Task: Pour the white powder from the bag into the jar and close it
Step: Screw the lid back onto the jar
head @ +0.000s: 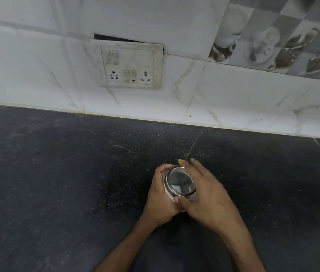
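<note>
A small jar stands on the dark counter, seen from above, topped by a round lid (180, 181) with a metal rim and a clear centre. My left hand (160, 195) wraps around the jar's left side. My right hand (208, 195) grips the lid from the right, thumb at its near edge and fingers reaching past its far edge. The jar's body is almost fully hidden by both hands, so its contents cannot be seen. No bag is in view.
The black stone counter (57, 183) is dusted with fine white specks around the jar. Behind it rises a white tiled wall with a dirty switch and socket panel (129, 65). Decorative tiles (272, 42) sit at the upper right.
</note>
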{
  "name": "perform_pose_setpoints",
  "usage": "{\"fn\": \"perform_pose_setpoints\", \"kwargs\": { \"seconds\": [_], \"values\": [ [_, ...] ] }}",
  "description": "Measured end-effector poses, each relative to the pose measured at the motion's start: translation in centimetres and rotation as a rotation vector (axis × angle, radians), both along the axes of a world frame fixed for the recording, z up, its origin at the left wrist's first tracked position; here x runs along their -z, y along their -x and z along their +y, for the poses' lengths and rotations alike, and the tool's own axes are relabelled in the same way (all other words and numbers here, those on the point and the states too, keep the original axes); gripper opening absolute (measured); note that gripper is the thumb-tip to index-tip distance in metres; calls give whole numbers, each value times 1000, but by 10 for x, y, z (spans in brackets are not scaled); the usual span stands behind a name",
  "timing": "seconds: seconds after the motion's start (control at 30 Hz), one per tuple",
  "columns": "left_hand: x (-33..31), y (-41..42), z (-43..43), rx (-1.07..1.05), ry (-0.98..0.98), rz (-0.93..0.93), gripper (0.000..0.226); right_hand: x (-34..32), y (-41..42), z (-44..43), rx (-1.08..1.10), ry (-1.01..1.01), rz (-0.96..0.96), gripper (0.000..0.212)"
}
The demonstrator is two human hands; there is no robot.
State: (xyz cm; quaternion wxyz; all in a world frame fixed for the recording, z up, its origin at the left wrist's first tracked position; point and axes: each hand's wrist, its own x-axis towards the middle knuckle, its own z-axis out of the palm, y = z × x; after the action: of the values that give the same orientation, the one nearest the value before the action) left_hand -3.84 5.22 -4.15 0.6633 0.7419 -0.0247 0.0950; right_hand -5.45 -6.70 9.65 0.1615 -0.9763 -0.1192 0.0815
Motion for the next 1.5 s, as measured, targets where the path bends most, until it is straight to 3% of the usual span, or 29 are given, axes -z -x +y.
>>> {"fn": "perform_pose_setpoints", "kwargs": {
  "seconds": [0.07, 0.2, 0.4, 0.47, 0.57, 0.67, 0.73, 0.83, 0.97, 1.03, 1.13, 1.27, 1.43, 1.5],
  "values": [
    [2, 0, -1, 4, 8, 4, 103, -1, 2, 5, -17, 13, 29, 90],
    [-4, 2, 0, 18, 3, -4, 103, -9, 7, 2, 170, 59, -97, 86],
    [-1, 1, 1, 25, -21, -16, 103, -12, 10, -2, 152, 107, -109, 89],
    [-3, 1, 2, 28, -24, -15, 103, -13, 9, -5, 164, 35, -136, 95],
    [-2, 1, 1, 30, -13, -32, 99, 8, -6, -3, -51, -142, -82, 102],
    [-9, -1, 0, 28, 5, -33, 87, 47, -20, 2, -184, -214, -87, 73],
    [-15, -2, 0, 12, 40, -33, 73, 67, -17, 13, -70, -210, -217, 59],
    [-14, -1, 0, 7, 65, -11, 60, 68, -6, 32, 73, -91, -363, 57],
    [-13, -4, 9, 89, 16, -4, 92, 48, -27, 9, -162, -42, -142, 77],
    [-10, -6, 16, 151, -26, -8, 104, 46, -37, -4, -277, -108, -97, 73],
    [-12, -9, 20, 153, -42, 7, 106, 64, -35, 1, -215, -267, -276, 50],
    [-11, -9, 17, 168, -28, 25, 107, 78, -30, 15, -113, -217, -410, 48],
    [-14, -19, 37, 357, -38, 101, 116, 59, -55, -10, -278, -415, -38, 62],
    [-15, -23, 43, 413, -29, 100, 118, 60, -62, -13, -310, -456, -2, 63]
  ]
}}
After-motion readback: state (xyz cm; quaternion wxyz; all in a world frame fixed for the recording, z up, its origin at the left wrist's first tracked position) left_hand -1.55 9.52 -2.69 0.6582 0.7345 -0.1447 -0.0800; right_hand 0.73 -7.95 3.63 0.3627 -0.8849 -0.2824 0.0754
